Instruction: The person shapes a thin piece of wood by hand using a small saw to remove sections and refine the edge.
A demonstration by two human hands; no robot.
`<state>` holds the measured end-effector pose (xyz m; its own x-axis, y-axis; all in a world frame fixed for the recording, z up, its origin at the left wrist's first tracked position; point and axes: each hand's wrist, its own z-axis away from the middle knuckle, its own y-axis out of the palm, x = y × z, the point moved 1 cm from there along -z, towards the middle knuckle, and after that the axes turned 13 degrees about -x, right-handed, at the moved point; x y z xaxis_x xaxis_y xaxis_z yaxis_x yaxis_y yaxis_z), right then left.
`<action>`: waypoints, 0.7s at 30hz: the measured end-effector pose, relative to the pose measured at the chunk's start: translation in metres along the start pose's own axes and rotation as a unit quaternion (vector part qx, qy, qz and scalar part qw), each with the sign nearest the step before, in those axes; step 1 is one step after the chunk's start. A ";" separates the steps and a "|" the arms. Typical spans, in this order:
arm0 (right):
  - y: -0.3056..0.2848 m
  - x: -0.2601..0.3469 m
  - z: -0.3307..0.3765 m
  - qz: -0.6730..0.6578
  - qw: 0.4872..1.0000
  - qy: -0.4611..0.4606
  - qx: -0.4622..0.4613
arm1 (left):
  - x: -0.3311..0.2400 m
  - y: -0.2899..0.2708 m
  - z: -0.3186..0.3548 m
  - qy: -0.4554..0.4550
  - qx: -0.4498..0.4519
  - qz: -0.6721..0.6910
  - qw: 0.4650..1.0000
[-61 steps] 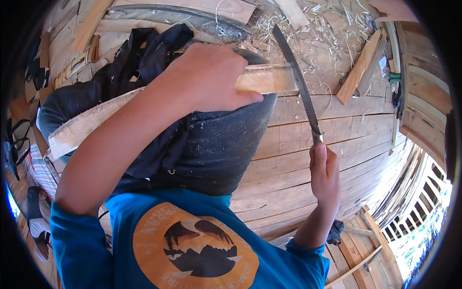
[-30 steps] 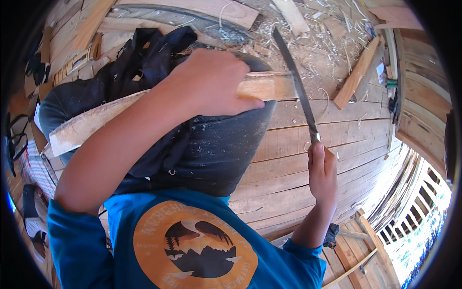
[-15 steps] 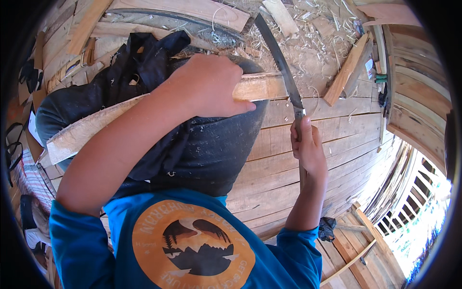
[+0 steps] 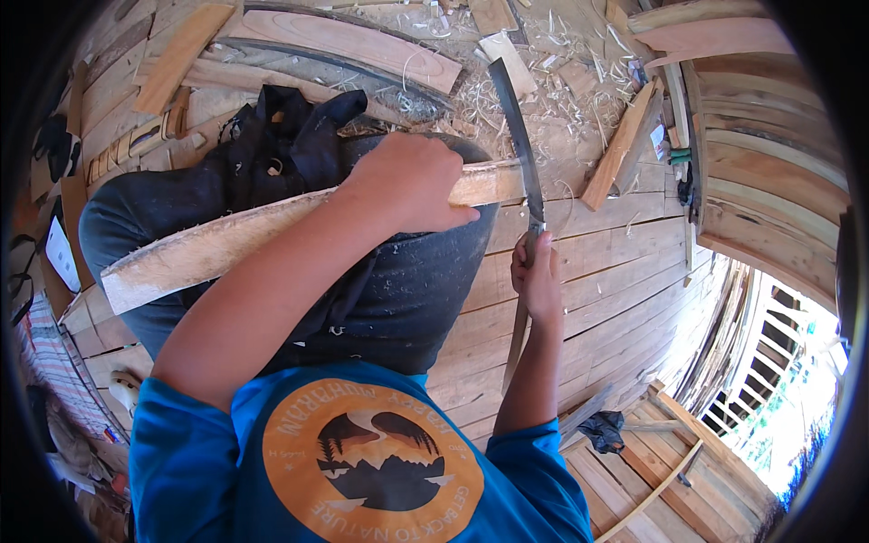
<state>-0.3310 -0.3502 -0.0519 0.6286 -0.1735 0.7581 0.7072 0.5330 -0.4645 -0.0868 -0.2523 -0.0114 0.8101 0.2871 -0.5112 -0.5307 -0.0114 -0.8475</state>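
A long, slightly curved wooden strip (image 4: 213, 237) lies across my lap over dark trousers, its right end sticking out past my knee. My left hand (image 4: 407, 185) is closed over the strip near that end, pressing it against my thigh. In my right hand (image 4: 539, 281) I grip the handle of a hand saw (image 4: 522, 136) with a dark, narrow, curved blade. The toothed edge faces the strip's right end, and the blade crosses right at that end. Whether the teeth have cut into the wood cannot be made out. A black cloth (image 4: 272, 145) is bunched beside the strip's far side.
Wood shavings (image 4: 434, 68) and offcuts litter the far floor. A long plank (image 4: 362, 45) lies at the back. Boards (image 4: 620, 149) rest to the right, beside a wooden panel structure (image 4: 769, 154). A black plastic bag (image 4: 602, 432) sits at the lower right.
My right hand and the saw have shifted left and slightly down in the picture, with the blade now more upright. My left hand still holds the strip; the whole view has shifted a little.
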 end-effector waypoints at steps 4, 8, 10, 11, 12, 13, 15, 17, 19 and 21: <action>-0.001 0.003 -0.001 0.015 1.000 -0.014 -0.011 | 0.002 -0.001 0.002 0.009 -0.011 0.005 1.000; 0.001 0.003 0.001 0.042 0.995 -0.075 -0.053 | 0.004 0.002 0.005 0.018 -0.043 0.016 0.999; 0.003 -0.001 0.004 0.048 0.992 -0.101 -0.063 | 0.004 0.002 0.007 0.029 -0.049 0.012 0.998; 0.003 -0.003 0.006 0.050 0.990 -0.114 -0.068 | 0.004 0.001 0.008 0.035 -0.052 0.010 0.998; 0.004 -0.006 0.010 0.045 0.991 -0.113 -0.061 | 0.004 -0.002 0.010 0.045 -0.044 0.004 0.998; 0.004 -0.009 0.015 0.041 0.991 -0.113 -0.054 | 0.005 -0.006 0.011 0.055 -0.037 -0.002 0.998; 0.011 -0.016 0.025 0.009 0.996 -0.086 -0.031 | 0.011 -0.012 0.015 0.066 -0.016 -0.011 0.998; 0.026 -0.023 0.037 -0.058 0.998 -0.017 0.012 | 0.019 -0.016 0.019 0.069 0.010 -0.015 0.997; 0.034 -0.024 0.043 -0.120 0.991 0.031 0.047 | 0.020 -0.018 0.022 0.062 0.015 -0.022 0.998; 0.032 -0.025 0.038 -0.079 0.996 -0.004 0.037 | 0.020 -0.020 0.022 0.050 0.021 -0.025 0.998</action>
<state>-0.3363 -0.2970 -0.0681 0.5086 -0.2545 0.8226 0.7710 0.5599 -0.3035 -0.0660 -0.2250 -0.0017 0.8557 0.1895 -0.4816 -0.4970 0.0414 -0.8668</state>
